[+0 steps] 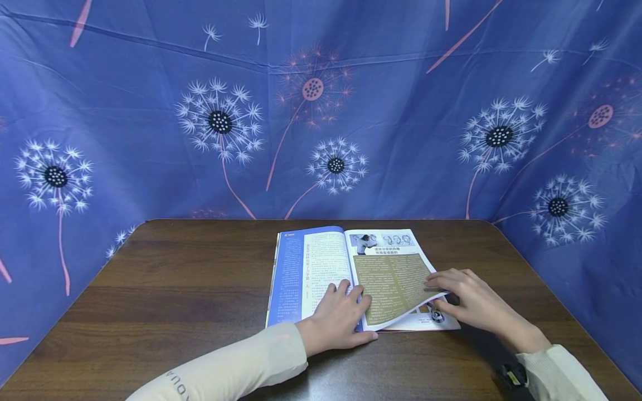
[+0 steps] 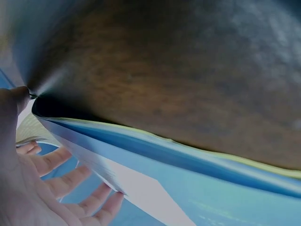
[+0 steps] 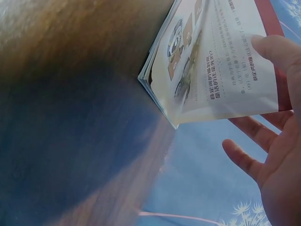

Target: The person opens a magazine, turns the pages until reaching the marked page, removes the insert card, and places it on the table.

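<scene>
An open magazine (image 1: 328,253) lies on the table, with a blue and white left page and an olive text panel on the right one. My left hand (image 1: 336,317) rests across its lower middle by the spine, fingers spread, thumb at the bottom edge. At the lower right corner, my right hand (image 1: 473,301) pinches a lifted page (image 1: 396,287) between thumb and fingers. Seen from the right wrist, that page (image 3: 235,70) bends up from the sheets below, thumb on its printed underside and fingers behind it. Pictures show on the page beneath.
The magazine sits on a dark brown wooden table (image 1: 190,278). Behind and beside the table hangs a blue cloth (image 1: 401,128) printed with dandelions. A black device (image 1: 512,376) is worn at the right wrist, next to a pale sleeve (image 1: 557,373).
</scene>
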Demonstrator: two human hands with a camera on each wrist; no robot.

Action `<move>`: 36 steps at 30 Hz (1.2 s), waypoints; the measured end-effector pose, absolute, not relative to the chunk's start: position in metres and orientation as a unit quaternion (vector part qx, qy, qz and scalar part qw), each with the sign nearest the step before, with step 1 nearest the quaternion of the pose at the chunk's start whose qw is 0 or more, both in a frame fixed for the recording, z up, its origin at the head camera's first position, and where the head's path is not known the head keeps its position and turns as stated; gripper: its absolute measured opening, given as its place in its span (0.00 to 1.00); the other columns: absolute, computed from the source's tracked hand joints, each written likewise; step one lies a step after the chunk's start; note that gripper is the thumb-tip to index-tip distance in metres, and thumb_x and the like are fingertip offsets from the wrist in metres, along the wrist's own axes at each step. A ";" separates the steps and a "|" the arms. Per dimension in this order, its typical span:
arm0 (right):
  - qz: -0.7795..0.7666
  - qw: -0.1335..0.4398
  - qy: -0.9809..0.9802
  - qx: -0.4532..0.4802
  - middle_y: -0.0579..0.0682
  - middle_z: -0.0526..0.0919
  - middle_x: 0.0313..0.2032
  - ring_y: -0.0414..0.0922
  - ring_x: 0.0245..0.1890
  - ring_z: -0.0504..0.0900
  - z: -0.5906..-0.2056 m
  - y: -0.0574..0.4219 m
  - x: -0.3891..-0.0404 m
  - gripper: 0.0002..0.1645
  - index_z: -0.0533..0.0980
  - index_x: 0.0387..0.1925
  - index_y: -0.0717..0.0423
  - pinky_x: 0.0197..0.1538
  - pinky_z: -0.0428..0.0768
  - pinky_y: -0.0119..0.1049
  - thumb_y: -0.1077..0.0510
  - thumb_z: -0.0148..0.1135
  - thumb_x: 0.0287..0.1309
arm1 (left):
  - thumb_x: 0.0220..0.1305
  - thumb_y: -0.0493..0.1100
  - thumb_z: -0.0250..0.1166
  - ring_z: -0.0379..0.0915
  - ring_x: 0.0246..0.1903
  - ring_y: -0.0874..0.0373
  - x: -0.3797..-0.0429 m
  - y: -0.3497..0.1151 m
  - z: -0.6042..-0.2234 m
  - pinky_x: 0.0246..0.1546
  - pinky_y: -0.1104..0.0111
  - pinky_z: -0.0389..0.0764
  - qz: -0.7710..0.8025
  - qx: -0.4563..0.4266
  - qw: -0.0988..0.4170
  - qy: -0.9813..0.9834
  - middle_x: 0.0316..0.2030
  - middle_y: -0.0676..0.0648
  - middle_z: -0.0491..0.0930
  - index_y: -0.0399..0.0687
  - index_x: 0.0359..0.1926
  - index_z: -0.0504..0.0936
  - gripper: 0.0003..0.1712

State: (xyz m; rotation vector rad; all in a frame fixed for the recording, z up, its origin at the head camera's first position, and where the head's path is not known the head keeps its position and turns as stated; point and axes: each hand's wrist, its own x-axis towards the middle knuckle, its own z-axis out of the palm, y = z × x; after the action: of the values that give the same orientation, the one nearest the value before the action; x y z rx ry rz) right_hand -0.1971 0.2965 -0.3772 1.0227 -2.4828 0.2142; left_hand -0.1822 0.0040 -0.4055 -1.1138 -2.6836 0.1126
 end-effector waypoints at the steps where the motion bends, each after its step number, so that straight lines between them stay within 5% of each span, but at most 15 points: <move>1: 0.079 0.222 -0.899 0.369 0.45 0.82 0.41 0.44 0.41 0.79 -0.377 0.296 -0.197 0.19 0.81 0.37 0.48 0.41 0.70 0.45 0.58 0.71 0.35 | 0.54 0.76 0.45 0.69 0.49 0.49 -0.182 0.004 -0.406 0.38 0.59 0.72 0.041 -0.379 0.118 -0.917 0.53 0.47 0.73 0.54 0.53 0.72 0.39; 20: 0.099 0.258 -0.897 0.346 0.46 0.83 0.38 0.44 0.39 0.78 -0.376 0.298 -0.199 0.26 0.79 0.40 0.55 0.44 0.65 0.40 0.58 0.72 0.30 | 0.58 0.72 0.45 0.70 0.47 0.50 -0.181 0.005 -0.406 0.37 0.60 0.73 0.041 -0.377 0.127 -0.916 0.50 0.48 0.75 0.54 0.52 0.73 0.35; 36: 0.118 0.308 -0.889 0.318 0.55 0.81 0.44 0.50 0.44 0.77 -0.371 0.301 -0.202 0.33 0.75 0.48 0.61 0.46 0.65 0.46 0.59 0.71 0.33 | 0.58 0.68 0.50 0.70 0.49 0.51 -0.182 0.003 -0.407 0.39 0.60 0.74 0.022 -0.374 0.139 -0.917 0.50 0.49 0.75 0.51 0.56 0.69 0.34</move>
State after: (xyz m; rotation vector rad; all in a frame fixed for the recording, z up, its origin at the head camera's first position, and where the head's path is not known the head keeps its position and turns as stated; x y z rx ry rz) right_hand -0.2016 0.3013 -0.3713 0.8414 -2.3509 0.3115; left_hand -0.1818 0.0029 -0.4069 -1.0811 -2.6494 0.0642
